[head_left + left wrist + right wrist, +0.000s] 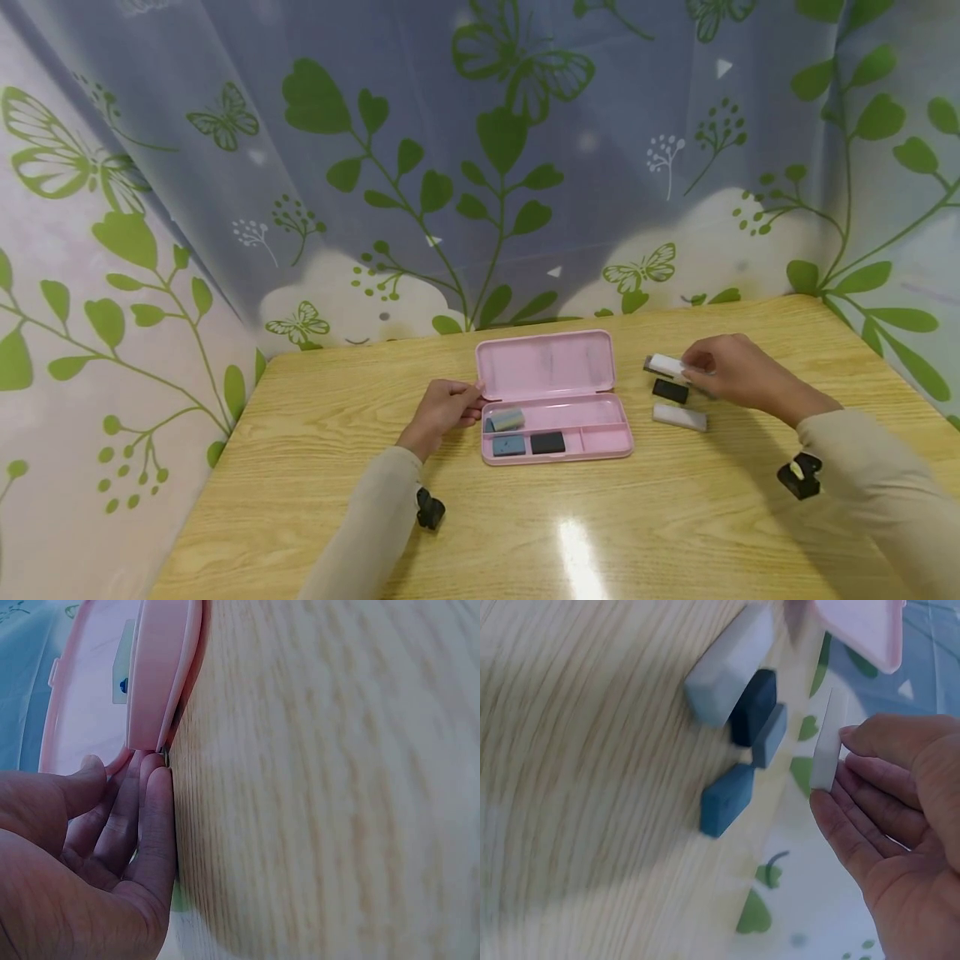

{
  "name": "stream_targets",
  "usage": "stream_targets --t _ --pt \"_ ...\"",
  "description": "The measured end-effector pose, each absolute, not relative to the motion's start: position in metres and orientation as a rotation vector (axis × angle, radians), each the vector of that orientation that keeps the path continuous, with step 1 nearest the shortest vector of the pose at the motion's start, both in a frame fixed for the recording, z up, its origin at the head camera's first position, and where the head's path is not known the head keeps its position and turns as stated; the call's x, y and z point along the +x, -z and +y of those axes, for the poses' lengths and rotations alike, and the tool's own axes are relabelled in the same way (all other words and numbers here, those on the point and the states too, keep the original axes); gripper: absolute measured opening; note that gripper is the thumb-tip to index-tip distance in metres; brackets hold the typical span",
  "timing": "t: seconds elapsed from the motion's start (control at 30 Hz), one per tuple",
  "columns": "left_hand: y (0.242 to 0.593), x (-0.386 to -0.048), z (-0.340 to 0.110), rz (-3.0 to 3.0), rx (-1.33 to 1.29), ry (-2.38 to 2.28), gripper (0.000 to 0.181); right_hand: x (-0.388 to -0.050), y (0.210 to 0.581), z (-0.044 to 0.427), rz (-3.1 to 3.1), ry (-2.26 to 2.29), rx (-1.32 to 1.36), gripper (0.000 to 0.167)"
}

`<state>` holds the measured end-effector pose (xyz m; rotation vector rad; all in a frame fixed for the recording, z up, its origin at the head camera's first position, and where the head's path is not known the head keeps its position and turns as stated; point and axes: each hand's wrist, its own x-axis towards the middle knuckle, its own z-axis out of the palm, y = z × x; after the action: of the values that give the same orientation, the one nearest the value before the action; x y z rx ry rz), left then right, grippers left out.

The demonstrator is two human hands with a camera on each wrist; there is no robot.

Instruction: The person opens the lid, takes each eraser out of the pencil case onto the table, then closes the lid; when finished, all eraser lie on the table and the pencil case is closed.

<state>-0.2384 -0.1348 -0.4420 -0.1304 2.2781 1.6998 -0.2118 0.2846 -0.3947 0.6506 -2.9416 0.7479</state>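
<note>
An open pink pencil case (pixel 553 457) lies on the table, with its lid (pixel 543 367) tilted back. Inside are a striped pale block (pixel 507 419), a blue eraser (pixel 508 446) and a black eraser (pixel 547 442). At the case's left hinge side, my left hand (pixel 448 408) holds its corner, thumb by the lid and fingers against the base. To the right, my right hand (pixel 723 371) pinches a white eraser (pixel 829 741) between thumb and fingers, above the table. Below it lie a black block (pixel 670 391) and another white eraser (pixel 679 417).
The right wrist view also shows a small grey-blue block (pixel 769 736) and a blue block (pixel 727 801) on the table. A patterned curtain (pixel 420 167) hangs behind the wooden table (pixel 337 400). More patterned cloth (pixel 112 333) stands on the left.
</note>
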Motion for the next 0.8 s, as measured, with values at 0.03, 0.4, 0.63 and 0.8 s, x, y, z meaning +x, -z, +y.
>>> stream_targets --t 0.03,0.4,0.63,0.8 --pt "0.442 -0.238 -0.135 2.278 -0.132 -1.7 0.032 -0.213 0.395 0.287 -2.947 -0.744 0.643 0.017" --pt "0.442 -0.238 -0.135 2.277 -0.124 -1.71 0.032 -0.22 0.405 0.311 -2.985 -0.735 0.551 0.018" --pt "0.443 -0.238 -0.136 2.278 -0.125 -1.706 0.032 -0.223 0.412 0.324 -3.015 -0.751 0.464 0.021" --pt "0.442 -0.239 -0.135 2.28 -0.139 -1.692 0.033 -0.223 0.415 0.331 -3.026 -0.757 0.419 0.022"
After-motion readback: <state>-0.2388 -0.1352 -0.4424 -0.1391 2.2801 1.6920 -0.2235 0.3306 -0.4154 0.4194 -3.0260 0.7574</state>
